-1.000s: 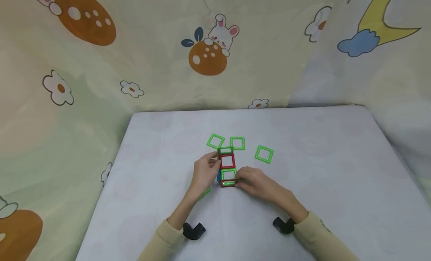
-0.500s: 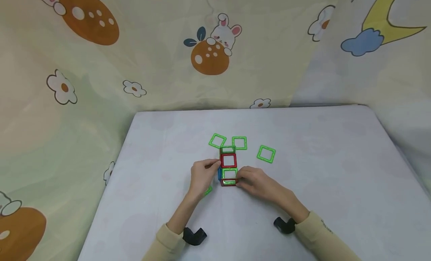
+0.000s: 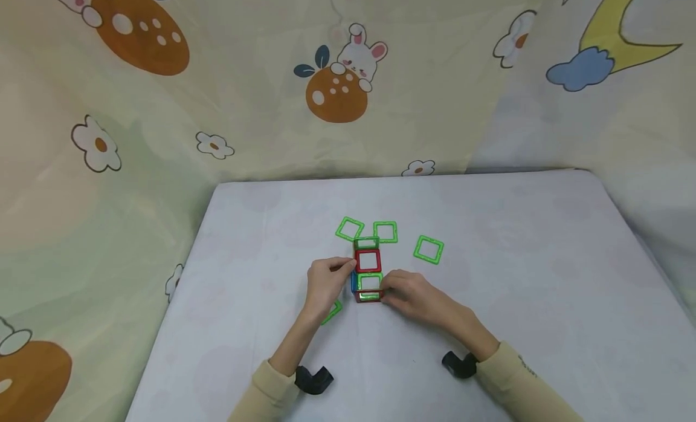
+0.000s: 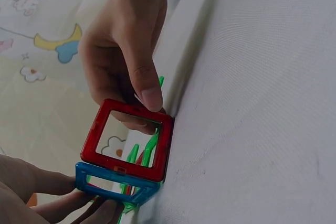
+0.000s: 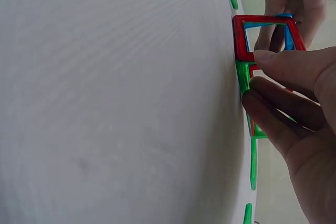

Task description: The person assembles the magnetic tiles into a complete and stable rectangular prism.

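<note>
- Left hand (image 3: 325, 283) has drawn slightly back toward the person since a second ago: its fingers, then reaching up toward the far green part, now meet lower down, at the left edge of a red tile. Right hand (image 3: 415, 295) has kept its place.
- Tile structure (image 3: 369, 272), made of hollow square frames, stands near the middle of the white table (image 3: 516, 259), between the two hands.
- Left thumb and fingers are nearly closed, pinching the structure's left edge; exactly which frame is between them is hard to tell.
- Right thumb and fingers are bent and close together, pinching the near right corner.
- From the head, the near end is only a thin foreshortened strip. Left wrist view shows it to be a red end tile (image 4: 123, 169) on edge, with a blue tile (image 4: 116, 173) adjoining; right wrist view shows the right thumb on that red frame.
- Long axis runs away from the person toward the printed backdrop (image 3: 244, 77), almost straight; the red end faces the person.
- Only the head view gives the layout of the three loose green tiles (image 3: 432, 240) around the far end. Another green tile (image 3: 333, 316) lies beside the left wrist, partly covered.
</note>
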{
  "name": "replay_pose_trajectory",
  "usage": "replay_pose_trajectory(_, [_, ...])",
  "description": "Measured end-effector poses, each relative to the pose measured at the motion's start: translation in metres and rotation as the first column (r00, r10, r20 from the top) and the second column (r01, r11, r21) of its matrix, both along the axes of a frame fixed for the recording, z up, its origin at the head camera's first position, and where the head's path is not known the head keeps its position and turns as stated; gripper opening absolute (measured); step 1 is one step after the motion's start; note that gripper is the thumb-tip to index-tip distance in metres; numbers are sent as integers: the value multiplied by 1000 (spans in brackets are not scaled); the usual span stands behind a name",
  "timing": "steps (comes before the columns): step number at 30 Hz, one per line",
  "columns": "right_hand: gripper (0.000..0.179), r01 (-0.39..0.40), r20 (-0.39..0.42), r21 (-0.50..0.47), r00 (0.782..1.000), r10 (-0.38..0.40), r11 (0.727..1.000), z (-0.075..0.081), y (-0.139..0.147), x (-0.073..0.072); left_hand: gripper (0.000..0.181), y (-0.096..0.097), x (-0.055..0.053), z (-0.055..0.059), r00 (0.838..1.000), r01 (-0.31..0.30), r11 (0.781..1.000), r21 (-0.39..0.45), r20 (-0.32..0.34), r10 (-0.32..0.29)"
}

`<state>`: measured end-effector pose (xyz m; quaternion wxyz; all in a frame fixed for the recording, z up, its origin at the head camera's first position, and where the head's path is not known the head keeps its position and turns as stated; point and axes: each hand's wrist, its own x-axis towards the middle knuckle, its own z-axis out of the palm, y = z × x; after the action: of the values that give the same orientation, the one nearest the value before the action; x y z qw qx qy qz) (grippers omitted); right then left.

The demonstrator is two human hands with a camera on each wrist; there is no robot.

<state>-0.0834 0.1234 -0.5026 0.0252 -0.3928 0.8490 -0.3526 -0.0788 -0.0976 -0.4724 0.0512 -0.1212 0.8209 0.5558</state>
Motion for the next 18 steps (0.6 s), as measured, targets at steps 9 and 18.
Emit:
replay_pose_trajectory(9, [25,36,-6,24,999,-36,999,5,9,-1,23,-2,-1,-1,1000,9,1000,30,8,-10])
replay_pose_trajectory(18, [31,219,-38,19,975,-218,975,11,27,-10,22,-2,0,0,999,28,999,25,17,-28])
